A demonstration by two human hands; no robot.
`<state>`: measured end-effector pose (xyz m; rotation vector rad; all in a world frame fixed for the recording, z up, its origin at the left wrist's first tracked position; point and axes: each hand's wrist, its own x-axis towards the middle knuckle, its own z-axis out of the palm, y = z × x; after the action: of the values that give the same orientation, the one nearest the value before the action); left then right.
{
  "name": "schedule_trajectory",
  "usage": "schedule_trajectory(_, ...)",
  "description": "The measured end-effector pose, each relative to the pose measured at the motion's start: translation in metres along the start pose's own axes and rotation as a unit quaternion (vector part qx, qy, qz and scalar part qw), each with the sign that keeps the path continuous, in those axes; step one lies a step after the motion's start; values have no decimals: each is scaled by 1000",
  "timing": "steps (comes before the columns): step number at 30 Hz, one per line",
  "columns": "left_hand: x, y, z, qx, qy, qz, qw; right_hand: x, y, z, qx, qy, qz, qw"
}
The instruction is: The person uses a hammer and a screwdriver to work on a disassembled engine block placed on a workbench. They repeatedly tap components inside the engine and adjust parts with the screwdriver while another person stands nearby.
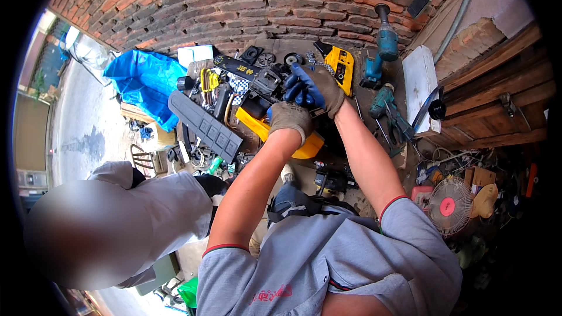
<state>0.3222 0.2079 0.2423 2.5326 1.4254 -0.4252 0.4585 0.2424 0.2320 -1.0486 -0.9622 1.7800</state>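
Note:
Both my hands wear grey-brown work gloves with blue-coated palms and fingers. My left hand [291, 118] rests over a partly dismantled yellow and black chainsaw body [250, 124]; its fingers curl down out of sight, and what they grip is hidden. Just beyond it on the right, my right hand [319, 86] is closed, its blue fingers bent toward the left. Whatever lies inside those fingers is too small or covered to make out. Dark machine parts [268, 81] lie just left of the hands. A black chainsaw bar cover [205, 126] slants across the bench's left side.
A second yellow housing [341, 65] lies beyond my right hand. On the right are a teal drill [383, 100] and a teal power tool [387, 40]. Blue tarp [143, 79] hangs at the left. A person [170, 213] stands beside me. A fan [449, 206] stands at lower right.

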Motion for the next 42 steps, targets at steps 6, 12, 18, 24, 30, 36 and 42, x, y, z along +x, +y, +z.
schedule_trajectory(6,0,3,2,3,26,-8,1000,2,17,-13,165,-105,-76,978)
schedule_trajectory(12,0,3,-13,-1,-49,-6,999,2,5,2,15,41,-45,998)
schedule_trajectory(18,2,-1,11,-10,64,8,998,-2,13,-1,160,-64,-66,983)
schedule_trajectory(24,5,3,-5,1,-46,-10,999,3,9,3,40,37,-87,995)
schedule_trajectory(30,1,-1,10,-10,55,8,998,-2,11,-7,175,-93,-27,980)
schedule_trajectory(36,5,2,-1,-2,-25,-19,1000,2,15,-7,-18,30,-100,994)
schedule_trajectory(42,-1,4,-3,-7,5,-10,1000,1,9,0,93,13,-9,996)
